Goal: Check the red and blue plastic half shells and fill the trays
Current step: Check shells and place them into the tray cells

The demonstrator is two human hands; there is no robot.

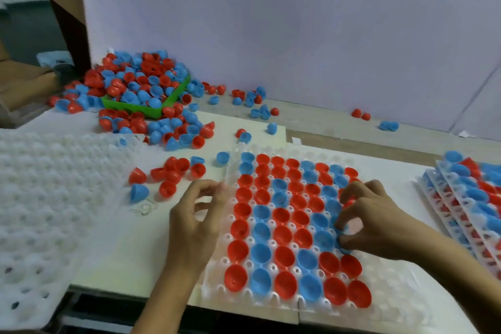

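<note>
The right hand (371, 219) is at the right middle of the frame, over the clear tray (273, 304). Its fingers are curled and its fingertips pinch a blue half shell (342, 230) at the right side of the filled rows. The left hand (193, 222) is at the middle of the frame, at the tray's left edge. Its fingers are loosely curled, and it holds no shell; I cannot tell if it touches the tray. The tray is at the bottom middle and is nearly full of red and blue half shells, open side up. A small group of loose shells (173, 173) lies just left of the tray's top corner. A big pile of shells (141, 81) sits at the upper left, spilling out of a green box (151, 111). An empty white tray (46, 198) is at the left edge. A stack of filled trays (469, 198) is at the right edge. A few stray shells (360, 114) lie along the white wall (298, 22) at the back.
</note>
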